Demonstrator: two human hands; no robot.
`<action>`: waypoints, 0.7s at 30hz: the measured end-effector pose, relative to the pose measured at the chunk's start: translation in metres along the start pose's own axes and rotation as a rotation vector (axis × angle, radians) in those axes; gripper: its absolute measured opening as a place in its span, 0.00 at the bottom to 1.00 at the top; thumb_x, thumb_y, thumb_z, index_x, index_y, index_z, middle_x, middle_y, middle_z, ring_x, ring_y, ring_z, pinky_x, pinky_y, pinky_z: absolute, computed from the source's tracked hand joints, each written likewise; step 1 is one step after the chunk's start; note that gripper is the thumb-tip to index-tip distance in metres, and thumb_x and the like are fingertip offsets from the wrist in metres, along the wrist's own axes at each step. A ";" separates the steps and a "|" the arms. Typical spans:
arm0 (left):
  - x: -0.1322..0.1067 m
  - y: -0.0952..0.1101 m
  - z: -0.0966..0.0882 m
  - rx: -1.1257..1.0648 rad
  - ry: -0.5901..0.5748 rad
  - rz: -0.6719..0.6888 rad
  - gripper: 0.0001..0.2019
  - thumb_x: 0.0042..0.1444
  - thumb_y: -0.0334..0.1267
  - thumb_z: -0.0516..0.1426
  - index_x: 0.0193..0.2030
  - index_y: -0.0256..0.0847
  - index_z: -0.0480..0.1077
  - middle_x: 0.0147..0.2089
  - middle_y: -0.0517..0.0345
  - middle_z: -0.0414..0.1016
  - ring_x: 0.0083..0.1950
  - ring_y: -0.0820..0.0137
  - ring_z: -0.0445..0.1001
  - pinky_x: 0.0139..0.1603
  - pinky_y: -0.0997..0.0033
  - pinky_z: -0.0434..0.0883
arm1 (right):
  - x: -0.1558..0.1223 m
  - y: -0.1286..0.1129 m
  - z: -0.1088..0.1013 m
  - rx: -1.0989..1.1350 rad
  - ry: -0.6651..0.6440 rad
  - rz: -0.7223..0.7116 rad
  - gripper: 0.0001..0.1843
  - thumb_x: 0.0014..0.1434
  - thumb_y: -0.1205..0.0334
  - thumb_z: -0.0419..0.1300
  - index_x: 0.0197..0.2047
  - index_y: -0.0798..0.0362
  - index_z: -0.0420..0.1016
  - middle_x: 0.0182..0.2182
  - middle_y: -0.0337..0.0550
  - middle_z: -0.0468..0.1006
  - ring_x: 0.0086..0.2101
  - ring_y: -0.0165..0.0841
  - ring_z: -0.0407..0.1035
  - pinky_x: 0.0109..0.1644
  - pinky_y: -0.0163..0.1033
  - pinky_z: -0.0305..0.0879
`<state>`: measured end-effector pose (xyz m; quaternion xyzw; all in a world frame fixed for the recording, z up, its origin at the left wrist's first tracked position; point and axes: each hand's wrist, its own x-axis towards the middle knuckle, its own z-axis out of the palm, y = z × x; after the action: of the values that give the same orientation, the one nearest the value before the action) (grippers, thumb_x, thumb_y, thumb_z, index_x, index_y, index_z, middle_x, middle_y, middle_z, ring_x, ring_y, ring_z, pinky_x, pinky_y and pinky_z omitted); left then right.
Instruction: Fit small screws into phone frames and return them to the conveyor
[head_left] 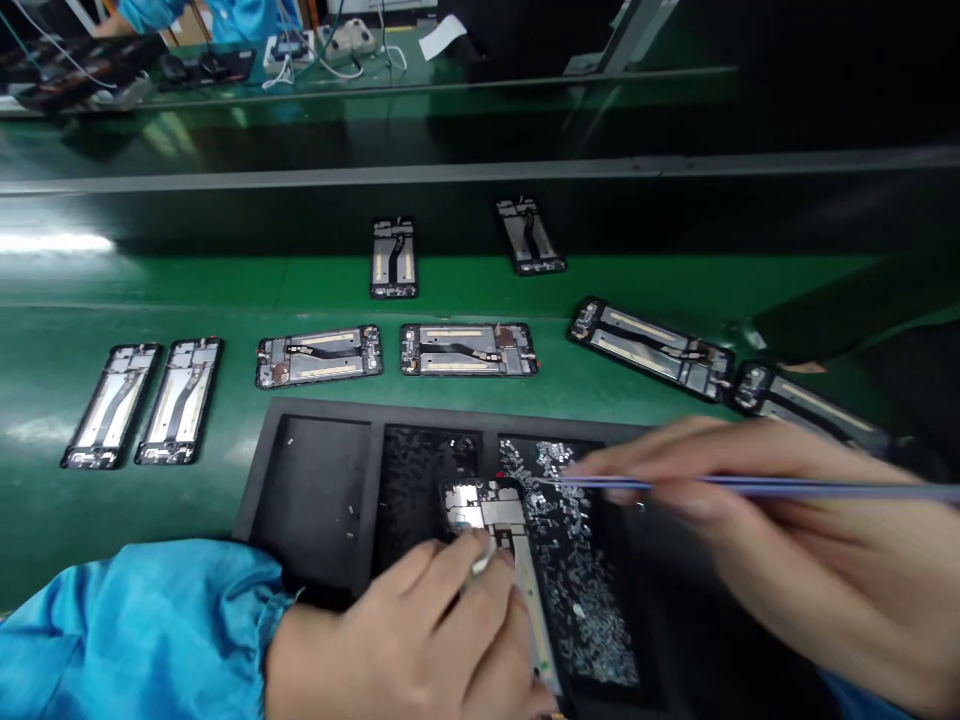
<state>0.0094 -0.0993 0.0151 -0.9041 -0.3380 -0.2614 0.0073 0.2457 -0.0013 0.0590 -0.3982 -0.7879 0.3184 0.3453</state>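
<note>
My left hand point(420, 630) is closed around an opened phone frame point(499, 530), holding it over a black compartment tray point(315, 490). My right hand point(810, 550) pinches thin tweezers point(675, 484) whose tip reaches left over a tray compartment full of small silvery parts point(577, 560), just above the phone frame's top. A blue sleeve point(142, 630) covers my left forearm.
Several opened phone frames lie on the green belt: two at left point(142, 400), two in the middle point(397, 352), two behind point(394, 258), two at right point(652, 348). Another person's blue sleeve point(217, 15) and cables show at the far bench.
</note>
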 end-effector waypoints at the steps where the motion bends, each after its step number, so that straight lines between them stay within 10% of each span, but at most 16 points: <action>1: -0.002 0.005 0.002 0.047 -0.069 0.021 0.25 0.71 0.53 0.55 0.58 0.31 0.74 0.55 0.39 0.80 0.56 0.47 0.80 0.54 0.52 0.78 | 0.006 0.005 0.009 0.063 -0.063 -0.029 0.05 0.70 0.58 0.60 0.44 0.44 0.78 0.38 0.40 0.87 0.38 0.36 0.83 0.39 0.36 0.82; 6: -0.005 0.009 0.010 0.110 -0.260 0.034 0.34 0.69 0.63 0.51 0.68 0.36 0.68 0.64 0.34 0.73 0.63 0.39 0.75 0.63 0.42 0.72 | 0.020 0.026 0.047 0.159 -0.372 -0.049 0.07 0.72 0.60 0.57 0.48 0.48 0.76 0.44 0.42 0.85 0.43 0.34 0.83 0.44 0.35 0.81; 21: -0.003 0.009 0.013 0.116 -0.211 -0.055 0.18 0.72 0.44 0.53 0.62 0.42 0.74 0.61 0.49 0.78 0.59 0.48 0.79 0.63 0.50 0.73 | 0.024 0.029 0.044 0.056 -0.428 -0.095 0.07 0.72 0.57 0.59 0.49 0.46 0.77 0.43 0.38 0.86 0.41 0.34 0.83 0.40 0.34 0.80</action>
<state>0.0195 -0.1056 0.0039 -0.9151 -0.3760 -0.1449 0.0169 0.2116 0.0233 0.0195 -0.2740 -0.8519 0.4009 0.1958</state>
